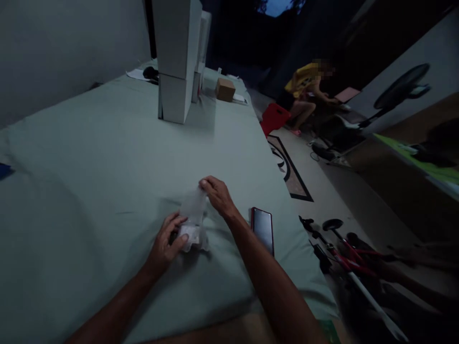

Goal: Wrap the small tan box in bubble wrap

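A small packet in whitish, translucent wrapping [193,210] lies on the pale green sheet in front of me; what is inside it cannot be made out. My left hand [168,241] grips the near part of it, thumb on top and fingers at its left side. With thumb and fingertips pinched, my right hand [217,193] holds the far end of the wrapping, which stretches up between both hands. To the right, beside my right forearm, a phone [263,229] in a dark red case lies screen up.
Tall white boxes [174,62] stand toward the back of the sheet-covered surface [118,153], with a small brown box [225,90] to their right. Beyond the right edge are a red bicycle [353,258], a fan [401,86], a red chair [274,118] and a seated person [303,83] in yellow.
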The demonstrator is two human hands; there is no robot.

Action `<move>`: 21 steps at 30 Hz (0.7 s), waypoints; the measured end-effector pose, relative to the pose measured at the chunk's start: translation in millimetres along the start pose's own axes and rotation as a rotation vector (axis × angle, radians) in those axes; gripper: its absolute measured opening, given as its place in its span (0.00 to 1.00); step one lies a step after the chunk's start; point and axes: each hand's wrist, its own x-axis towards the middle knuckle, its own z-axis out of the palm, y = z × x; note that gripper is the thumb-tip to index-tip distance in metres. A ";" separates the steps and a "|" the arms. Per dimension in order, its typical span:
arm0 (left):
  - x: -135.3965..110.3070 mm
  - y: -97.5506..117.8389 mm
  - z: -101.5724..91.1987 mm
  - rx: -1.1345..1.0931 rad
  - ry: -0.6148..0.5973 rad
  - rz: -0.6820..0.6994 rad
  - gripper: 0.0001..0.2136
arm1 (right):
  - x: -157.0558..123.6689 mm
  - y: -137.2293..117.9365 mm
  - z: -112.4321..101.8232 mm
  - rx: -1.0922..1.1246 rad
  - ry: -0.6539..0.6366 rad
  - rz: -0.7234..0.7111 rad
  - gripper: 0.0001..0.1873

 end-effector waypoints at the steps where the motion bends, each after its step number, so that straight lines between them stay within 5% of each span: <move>1: 2.6 0.3 0.8 -0.032 0.011 -0.034 0.20 | -2.9 1.3 -3.6 -0.016 0.053 -0.001 0.11; 4: 8.7 2.9 2.0 -0.133 0.052 -0.088 0.20 | -23.7 3.4 -14.1 -0.031 0.228 -0.017 0.13; 8: 11.9 9.3 -0.1 -0.198 0.064 -0.134 0.20 | -62.6 0.2 -9.0 -0.154 0.056 -0.031 0.14; 11: 12.7 13.7 -2.4 -0.222 0.066 -0.159 0.20 | -78.6 -5.1 9.6 -0.332 0.015 -0.078 0.24; 14: 13.4 15.4 -3.8 -0.232 0.046 -0.200 0.22 | -75.6 -3.1 23.1 -0.290 0.067 0.010 0.25; 17: 14.0 14.3 -4.6 -0.229 0.066 -0.228 0.25 | -64.3 13.7 21.7 -0.125 0.083 0.128 0.10; 21: 14.1 10.7 -5.0 -0.230 0.131 -0.247 0.25 | -61.2 43.3 10.3 0.034 0.101 0.208 0.16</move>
